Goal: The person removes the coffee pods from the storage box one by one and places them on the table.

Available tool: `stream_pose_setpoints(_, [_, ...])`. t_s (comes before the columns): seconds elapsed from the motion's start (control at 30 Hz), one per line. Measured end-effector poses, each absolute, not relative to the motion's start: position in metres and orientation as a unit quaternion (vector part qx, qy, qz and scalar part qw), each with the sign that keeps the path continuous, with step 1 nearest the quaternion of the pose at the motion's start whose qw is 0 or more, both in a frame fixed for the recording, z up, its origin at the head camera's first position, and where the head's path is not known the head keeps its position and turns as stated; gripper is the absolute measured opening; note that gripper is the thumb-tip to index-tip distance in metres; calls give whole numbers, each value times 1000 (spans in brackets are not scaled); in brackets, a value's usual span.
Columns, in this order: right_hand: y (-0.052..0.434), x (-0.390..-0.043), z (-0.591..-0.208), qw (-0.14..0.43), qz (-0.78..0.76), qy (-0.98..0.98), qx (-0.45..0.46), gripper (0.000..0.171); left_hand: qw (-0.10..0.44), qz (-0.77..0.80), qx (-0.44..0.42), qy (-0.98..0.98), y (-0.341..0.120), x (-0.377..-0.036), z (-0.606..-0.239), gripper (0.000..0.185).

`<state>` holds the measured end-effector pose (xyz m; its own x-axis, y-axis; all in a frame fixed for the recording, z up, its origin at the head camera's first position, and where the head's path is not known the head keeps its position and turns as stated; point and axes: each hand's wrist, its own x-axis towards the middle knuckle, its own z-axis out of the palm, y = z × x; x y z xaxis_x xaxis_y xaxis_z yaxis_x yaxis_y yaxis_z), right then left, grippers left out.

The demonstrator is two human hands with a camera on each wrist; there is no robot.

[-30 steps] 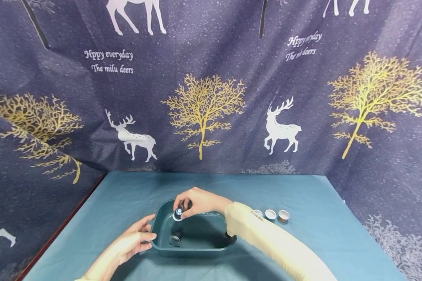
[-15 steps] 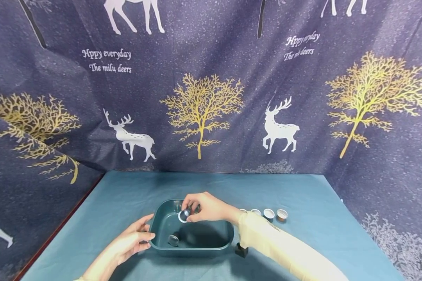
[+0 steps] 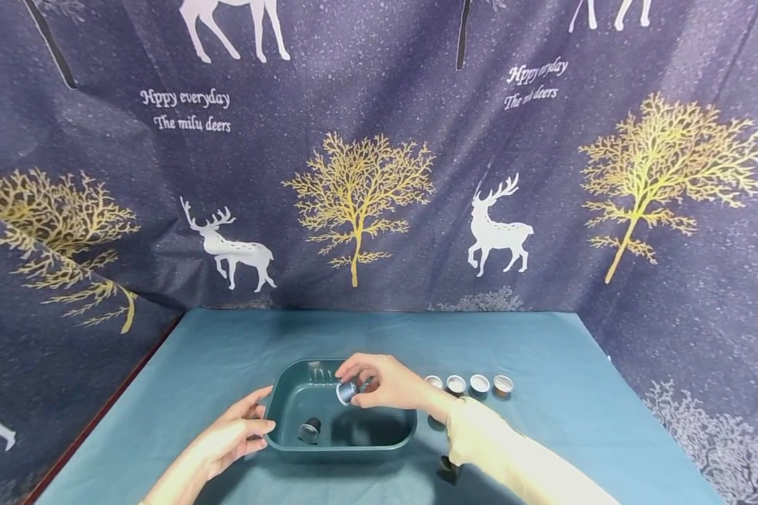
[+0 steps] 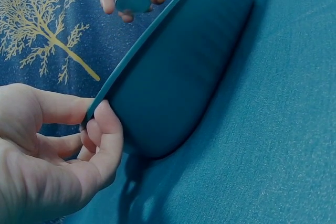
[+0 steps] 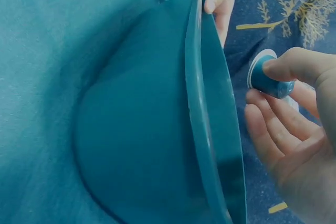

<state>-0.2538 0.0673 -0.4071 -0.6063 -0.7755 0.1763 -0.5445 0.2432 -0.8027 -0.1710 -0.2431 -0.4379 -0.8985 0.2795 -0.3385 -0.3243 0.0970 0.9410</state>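
Observation:
My right hand [image 3: 385, 382] pinches a small blue coffee capsule [image 3: 347, 392] between thumb and fingers, above the inside of a dark green plastic basin [image 3: 341, 449]. The capsule is tilted, its pale flat lid facing left in the head view. In the right wrist view, the thumb presses on the side of the capsule [image 5: 269, 78]. At the basin's left end, my left hand [image 3: 236, 429] grips the rim, thumb on one side and fingers on the other. A dark capsule [image 3: 310, 430] lies on its side on the basin floor.
Several capsules, among them a brown one [image 3: 502, 385], stand in a row right of the basin, pale lids up. A black object [image 3: 448, 470], partly behind the right sleeve, sits near the basin's right corner. A patterned cloth [image 3: 379, 210] hangs behind the table.
My right hand has moved right with the capsule across the basin and turned it so its blue side shows. The left hand keeps its grip on the rim.

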Motion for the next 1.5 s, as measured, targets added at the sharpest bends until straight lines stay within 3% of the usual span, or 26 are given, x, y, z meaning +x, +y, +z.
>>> stream_pose_setpoints(0.83, [110, -236, -411, 167, -504, 764, -367, 41, 225, 666, -14, 711, -243, -172, -438, 85])
stream_pose_setpoints(1.5, [126, -233, -417, 76, -483, 785, -380, 46, 231, 668, -16, 707, -244, -174, -442, 87])
